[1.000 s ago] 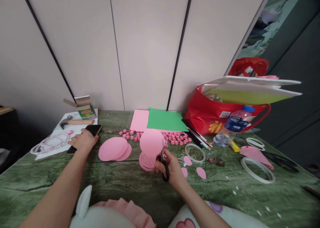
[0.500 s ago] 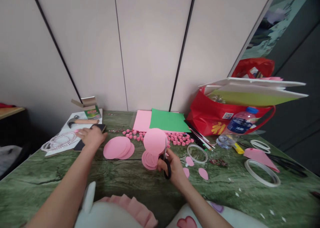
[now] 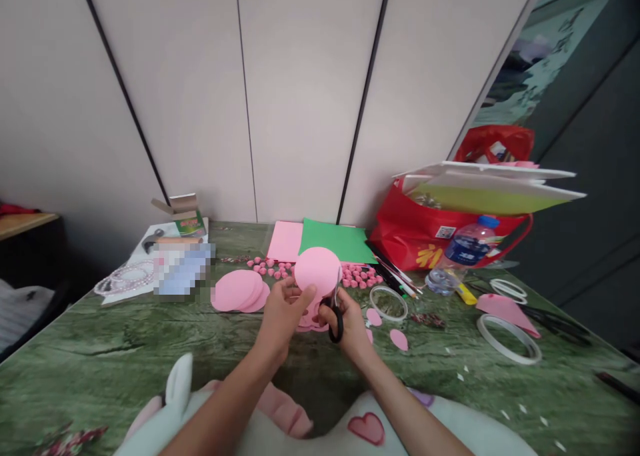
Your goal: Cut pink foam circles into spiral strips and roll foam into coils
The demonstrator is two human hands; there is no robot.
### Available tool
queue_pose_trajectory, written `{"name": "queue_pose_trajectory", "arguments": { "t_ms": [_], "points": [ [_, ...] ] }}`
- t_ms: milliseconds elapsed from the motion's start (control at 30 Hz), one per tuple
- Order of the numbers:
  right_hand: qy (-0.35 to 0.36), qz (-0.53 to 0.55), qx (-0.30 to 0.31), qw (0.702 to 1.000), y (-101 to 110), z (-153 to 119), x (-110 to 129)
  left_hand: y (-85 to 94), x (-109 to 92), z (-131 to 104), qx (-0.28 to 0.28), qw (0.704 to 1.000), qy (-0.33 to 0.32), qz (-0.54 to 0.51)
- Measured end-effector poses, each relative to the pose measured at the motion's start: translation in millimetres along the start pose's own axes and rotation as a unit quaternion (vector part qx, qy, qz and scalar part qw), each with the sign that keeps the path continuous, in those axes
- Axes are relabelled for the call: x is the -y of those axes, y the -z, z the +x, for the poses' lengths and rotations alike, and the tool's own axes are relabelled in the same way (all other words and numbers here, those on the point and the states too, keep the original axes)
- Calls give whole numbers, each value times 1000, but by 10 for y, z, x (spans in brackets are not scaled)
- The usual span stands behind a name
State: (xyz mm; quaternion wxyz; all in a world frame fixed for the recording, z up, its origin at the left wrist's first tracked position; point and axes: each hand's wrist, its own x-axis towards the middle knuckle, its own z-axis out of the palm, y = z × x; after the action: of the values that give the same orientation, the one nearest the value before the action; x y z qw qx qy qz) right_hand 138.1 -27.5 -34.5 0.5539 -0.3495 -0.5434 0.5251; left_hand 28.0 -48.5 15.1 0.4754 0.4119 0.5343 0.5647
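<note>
My left hand [image 3: 287,309] pinches the lower left edge of a pink paper circle [image 3: 317,269], thumb on its face. In my right hand [image 3: 346,319] is a pair of scissors [image 3: 336,323] with black handles, its blades pointing up along the circle's right edge. Below the held circle, partly hidden by my hands, lie pink paper pieces [image 3: 311,323] cut in curves. A fanned stack of pink circles [image 3: 237,291] rests to the left. Right of the scissors are pink petal-shaped pieces [image 3: 399,339] and a roll of tape [image 3: 389,303].
Small pink rolled rosettes [image 3: 357,276] line the back, before green paper [image 3: 335,239] and pink paper [image 3: 285,241]. A red bag [image 3: 400,229], a water bottle [image 3: 463,253] and a larger tape roll [image 3: 509,339] stand or lie right. Bead strings [image 3: 125,277] lie left. A plush [image 3: 325,423] sits in front.
My left hand has come from the dark phone at the left to the pink circle and now grips it. The phone's area now shows blurred squares. My right hand still holds the scissors.
</note>
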Motion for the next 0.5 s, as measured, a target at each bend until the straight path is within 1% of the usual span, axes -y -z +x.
{"name": "queue_pose_trajectory", "arguments": {
  "t_ms": [67,133,200,300,367,433,500],
  "points": [
    [9,1,8,1000,-7,0,-22,24,8,75,54,998,12,-38],
    [10,11,17,1000,-9,3,-54,25,3,110,81,994,7,-66],
    [0,24,22,999,-4,5,-90,13,-2,117,67,994,1,-85],
    [-21,46,31,998,3,-2,-134,8,-9,111,19,994,-24,-103],
    [-27,52,36,998,3,-11,-145,17,-15,105,-3,994,-34,-103],
    [-25,53,40,998,-4,-18,-141,24,-14,93,2,995,-28,-94],
    [-21,58,45,997,-16,-21,-134,24,-1,76,21,996,-18,-84]
  ]
}}
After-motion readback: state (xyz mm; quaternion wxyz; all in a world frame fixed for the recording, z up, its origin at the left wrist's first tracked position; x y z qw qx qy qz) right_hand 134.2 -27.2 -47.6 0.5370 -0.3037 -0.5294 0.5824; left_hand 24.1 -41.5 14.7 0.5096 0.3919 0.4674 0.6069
